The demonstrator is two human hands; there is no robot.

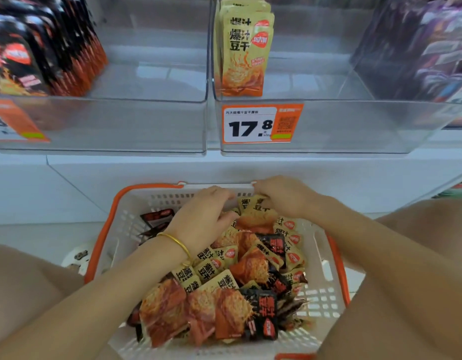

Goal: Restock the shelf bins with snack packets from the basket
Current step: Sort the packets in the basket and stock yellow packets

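Both hands work the far end of the white slotted plastic basket with orange rim (326, 258), directly below the clear acrylic middle bin (354, 126).
Beige-and-orange foil snack packets (250, 271) lie heaped flat with black packets (263, 315) mixed in, long axes every way. The right hand (284, 197), nearer the bin, is curled and apparently pinches a beige packet's top edge. The left hand (201, 219) is curled over the pile, grip hidden. The bin holds a few upright beige packets (244, 53) at its left wall.
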